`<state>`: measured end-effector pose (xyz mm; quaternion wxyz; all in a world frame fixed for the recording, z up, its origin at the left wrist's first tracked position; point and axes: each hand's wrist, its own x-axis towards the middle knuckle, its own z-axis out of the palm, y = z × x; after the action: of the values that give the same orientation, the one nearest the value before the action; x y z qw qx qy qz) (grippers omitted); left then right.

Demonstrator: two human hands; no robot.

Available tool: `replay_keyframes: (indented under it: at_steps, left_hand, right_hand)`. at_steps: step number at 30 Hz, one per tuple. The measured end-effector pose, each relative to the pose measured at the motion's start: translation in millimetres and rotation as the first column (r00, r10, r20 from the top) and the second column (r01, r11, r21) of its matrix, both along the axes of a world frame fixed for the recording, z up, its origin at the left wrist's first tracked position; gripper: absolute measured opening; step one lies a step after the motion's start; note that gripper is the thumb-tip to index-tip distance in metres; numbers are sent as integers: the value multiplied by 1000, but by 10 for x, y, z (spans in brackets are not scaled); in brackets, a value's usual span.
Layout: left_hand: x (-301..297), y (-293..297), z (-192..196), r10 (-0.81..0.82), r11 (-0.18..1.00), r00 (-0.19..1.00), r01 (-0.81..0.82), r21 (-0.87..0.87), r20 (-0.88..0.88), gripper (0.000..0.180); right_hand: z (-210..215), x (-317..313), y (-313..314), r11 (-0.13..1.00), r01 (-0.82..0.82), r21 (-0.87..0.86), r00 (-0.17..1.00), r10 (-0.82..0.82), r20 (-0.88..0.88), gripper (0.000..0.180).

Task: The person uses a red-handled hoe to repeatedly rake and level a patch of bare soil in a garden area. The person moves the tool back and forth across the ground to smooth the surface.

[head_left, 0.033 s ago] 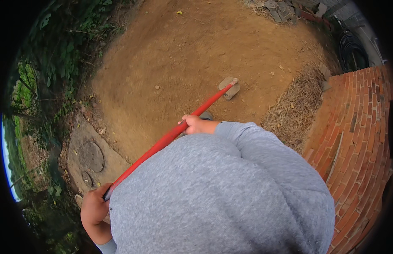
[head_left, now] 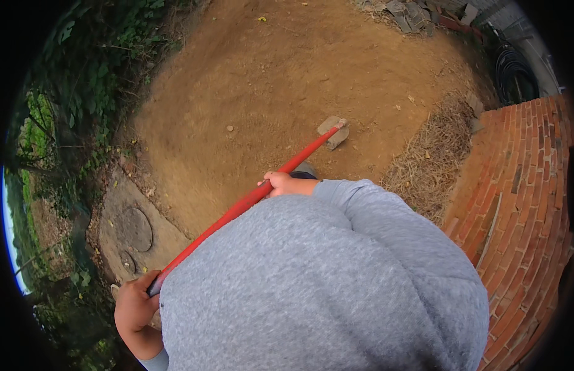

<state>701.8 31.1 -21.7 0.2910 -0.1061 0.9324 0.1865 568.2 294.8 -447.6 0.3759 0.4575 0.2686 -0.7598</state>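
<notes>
No clear change across the broad patch of bare orange-brown soil (head_left: 287, 80); same for the baggy heather-grey knit top (head_left: 324, 284) filling the near side, the red-orange brick surface (head_left: 519, 179) at right, the dense dark-green leafy growth (head_left: 101, 80) at far left and the heap of dry tan straw (head_left: 426, 161) on the soil's right margin. Shifted very slightly near and left: the long, round, red-handled tool (head_left: 237, 209), slanting from near left to just right of the middle. Carried along with it: the bare left hand (head_left: 136, 303), closed round the dark near end; less so the bare right hand (head_left: 280, 183), curled about the red middle stretch, fingertips showing past it. Also a touch nearer: the flat, squarish, grey-brown blade (head_left: 337, 140) at the tool's far end, over the soil. Judged a short draw toward the body, both grips kept, work on the ground under way. Hidden: behind the knit top, nearly all of the legs; under the left hand, most of its fingers and the very butt of the tool; behind the right wrist, part of a rounded pale-grey shape (head_left: 307, 169), possibly a shoe tip. Lost in shadow: detail within the leafy growth. Cannot tell: brick as wall or paving; blade touching soil or just clear of it.
</notes>
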Motion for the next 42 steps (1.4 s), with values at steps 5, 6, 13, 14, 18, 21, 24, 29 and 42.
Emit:
replay_keyframes:
  at_steps: [5,6,13,14,18,21,24,29,42]
  left_hand:
    - [78,-15,29,101,985,994,-104,135,27,39]
    - [86,10,-24,153,973,988,-157,168,35,38]
    - [-108,496,-306,485,790,868,-486,375,105,37]
    - [-206,619,-316,477,800,874,-477,365,96,37]
    - [-655,1186,-329,395,872,915,-400,282,78,38]
    - [-751,1469,-75,336,916,940,-339,214,49,39]
    - [-780,1603,214,176,982,983,-178,63,49,40]
    - [-876,1823,498,142,970,986,-120,-211,91,36]
    - [-603,1613,5,440,896,895,-431,-110,77,28]
  right_hand:
    - [-106,-18,120,961,-274,40,917,274,-290,13]
    - [-52,-82,178,968,-249,38,919,248,-305,13]
    - [611,-677,812,979,160,130,982,-145,-121,13]
    - [657,-787,939,975,161,151,979,-138,-152,13]
    - [690,-1222,1413,962,187,199,980,-168,-109,15]
    - [668,-1261,1450,966,170,193,985,-162,-59,17]
    - [660,-1061,1317,999,41,9,999,-41,9,13]
    - [557,-969,1452,984,-43,-171,998,49,30,15]
    - [420,-1128,1770,983,161,90,986,-164,21,21]
